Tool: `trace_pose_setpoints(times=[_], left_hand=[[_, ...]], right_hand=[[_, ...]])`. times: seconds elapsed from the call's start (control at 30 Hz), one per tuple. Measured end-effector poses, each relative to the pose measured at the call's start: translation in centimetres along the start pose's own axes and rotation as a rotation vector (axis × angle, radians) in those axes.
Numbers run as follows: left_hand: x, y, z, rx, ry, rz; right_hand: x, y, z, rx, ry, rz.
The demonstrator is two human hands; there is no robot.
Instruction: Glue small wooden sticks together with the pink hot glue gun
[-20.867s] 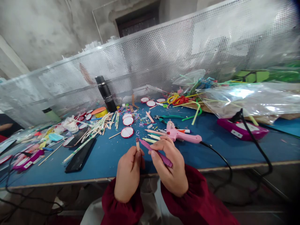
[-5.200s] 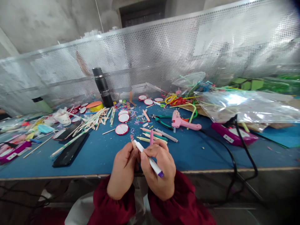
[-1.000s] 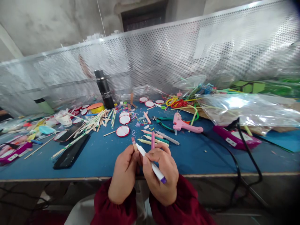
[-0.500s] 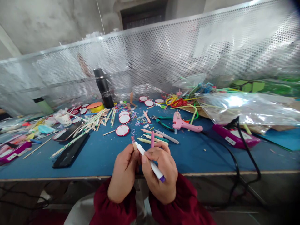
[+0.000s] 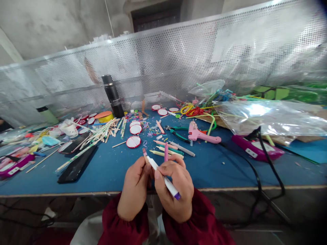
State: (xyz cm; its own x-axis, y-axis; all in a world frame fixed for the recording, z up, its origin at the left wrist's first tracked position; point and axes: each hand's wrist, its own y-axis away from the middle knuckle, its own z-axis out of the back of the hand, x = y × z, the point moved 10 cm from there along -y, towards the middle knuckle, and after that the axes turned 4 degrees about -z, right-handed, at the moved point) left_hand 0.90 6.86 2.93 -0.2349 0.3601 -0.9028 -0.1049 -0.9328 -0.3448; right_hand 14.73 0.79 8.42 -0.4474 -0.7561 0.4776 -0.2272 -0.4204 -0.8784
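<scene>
Pinched in my left hand (image 5: pixel 133 190) is a short flat wooden stick (image 5: pixel 145 153), its upper end coloured pink. My right hand (image 5: pixel 177 189) grips a white marker (image 5: pixel 170 186) with a purple back end, slanted so that its tip meets or nearly meets the stick. Between the fingers of that same hand stands a pink marker or cap (image 5: pixel 166 153), pointing up. Both hands are close together at the table's front edge. Just beyond them lie several pastel markers (image 5: pixel 182 148) and a round red-rimmed white disc (image 5: pixel 133 142).
A pink glue gun (image 5: pixel 204 136) and green-handled pliers (image 5: pixel 180 136) lie to the right, near a purple box (image 5: pixel 255 148) with black cables. Wooden sticks (image 5: pixel 102 131), a black phone-like slab (image 5: pixel 76 166) and a black bottle (image 5: pixel 112 97) are left. A perforated metal screen (image 5: pixel 163 61) rises behind.
</scene>
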Motion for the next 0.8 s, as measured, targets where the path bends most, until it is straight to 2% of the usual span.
trace_pose_setpoints(times=[0.8], left_hand=[[0.03, 0.06, -0.02, 0.002, -0.013, 0.005]], right_hand=[[0.18, -0.12, -0.02, -0.003, -0.013, 0.002]])
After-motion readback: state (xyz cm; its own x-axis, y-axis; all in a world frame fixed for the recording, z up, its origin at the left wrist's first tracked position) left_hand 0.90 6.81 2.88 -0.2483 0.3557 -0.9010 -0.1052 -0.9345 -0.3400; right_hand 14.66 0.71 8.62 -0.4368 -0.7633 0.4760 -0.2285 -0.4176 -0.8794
